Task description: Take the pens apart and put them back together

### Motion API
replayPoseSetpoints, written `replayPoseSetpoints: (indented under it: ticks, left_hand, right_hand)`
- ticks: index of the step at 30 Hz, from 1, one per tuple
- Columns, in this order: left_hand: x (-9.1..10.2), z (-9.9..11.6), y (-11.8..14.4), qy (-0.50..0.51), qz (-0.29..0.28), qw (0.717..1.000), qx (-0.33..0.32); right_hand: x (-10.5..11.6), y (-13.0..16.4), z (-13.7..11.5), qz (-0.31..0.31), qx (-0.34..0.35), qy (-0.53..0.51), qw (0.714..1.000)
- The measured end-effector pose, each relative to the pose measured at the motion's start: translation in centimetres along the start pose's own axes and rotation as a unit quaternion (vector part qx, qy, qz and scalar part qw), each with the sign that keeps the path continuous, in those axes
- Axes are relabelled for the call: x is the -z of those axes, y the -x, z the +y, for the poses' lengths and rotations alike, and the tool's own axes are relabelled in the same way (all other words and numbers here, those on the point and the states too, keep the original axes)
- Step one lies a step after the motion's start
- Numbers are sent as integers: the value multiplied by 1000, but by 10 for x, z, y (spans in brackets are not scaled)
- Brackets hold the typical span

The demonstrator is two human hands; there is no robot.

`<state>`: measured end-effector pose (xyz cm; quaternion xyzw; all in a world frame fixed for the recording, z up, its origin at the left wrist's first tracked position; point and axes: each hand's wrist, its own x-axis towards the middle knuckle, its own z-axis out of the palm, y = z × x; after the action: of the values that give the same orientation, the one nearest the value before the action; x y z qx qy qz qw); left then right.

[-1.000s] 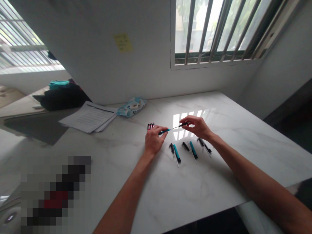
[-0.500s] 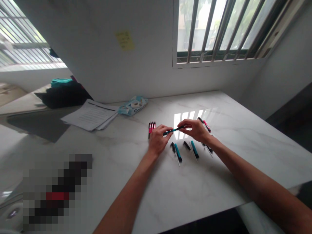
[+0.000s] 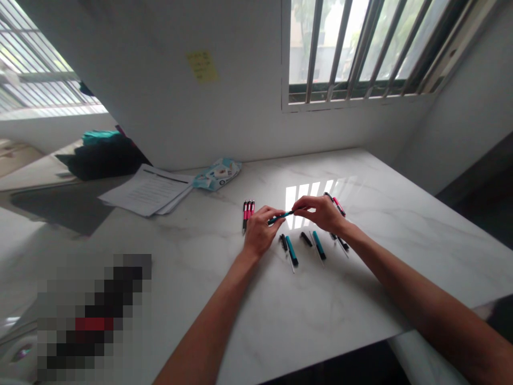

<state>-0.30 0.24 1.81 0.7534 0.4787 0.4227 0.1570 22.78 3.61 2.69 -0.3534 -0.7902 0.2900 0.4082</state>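
Observation:
Between both hands a teal and black pen (image 3: 285,215) is held nearly level above the table. My left hand (image 3: 261,231) is closed round its left end. The fingertips of my right hand (image 3: 318,211) pinch the black right end, partly hidden by the fingers. Below the hands lie pen parts: a teal barrel (image 3: 291,249) beside a black piece (image 3: 284,242) and a thin white refill (image 3: 292,266), then another teal barrel (image 3: 319,245) with a black piece (image 3: 306,239). More parts lie partly hidden under my right wrist. Three red and black pens (image 3: 248,209) stand side by side left of my left hand.
A red pen piece (image 3: 339,206) and a black piece lie beyond my right wrist. Printed papers (image 3: 148,190) and a blue-white soft packet (image 3: 218,175) lie near the wall on the white marbled table (image 3: 256,331). A dark pile (image 3: 104,158) is at far left.
My right hand's fingers have closed in a little toward the left along the pen, and less of its black end shows. The left hand keeps its hold. The view has shifted slightly.

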Motion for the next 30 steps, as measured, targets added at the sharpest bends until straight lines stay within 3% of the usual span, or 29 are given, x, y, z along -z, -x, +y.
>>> replayPoseSetpoints:
  ticks: [6, 13, 21, 26, 30]
  left_hand:
    - [2, -1, -1, 23, 5, 999, 24]
    - [-1, -3, -1, 24, -1, 1000, 0]
    - [-1, -3, 0, 18, -1, 1000, -25]
    - [-1, -4, 0, 24, 4, 1000, -8]
    - [-1, -5, 0, 26, 4, 1000, -9]
  right_hand:
    - [5, -1, -9, 16, 33, 39, 999]
    - [-1, 0, 0, -2, 34, 12, 999]
    - [-1, 1, 3, -36, -48, -7, 998]
    - [9, -1, -2, -68, -18, 4, 998]
    - [12, -1, -3, -71, -31, 45, 996]
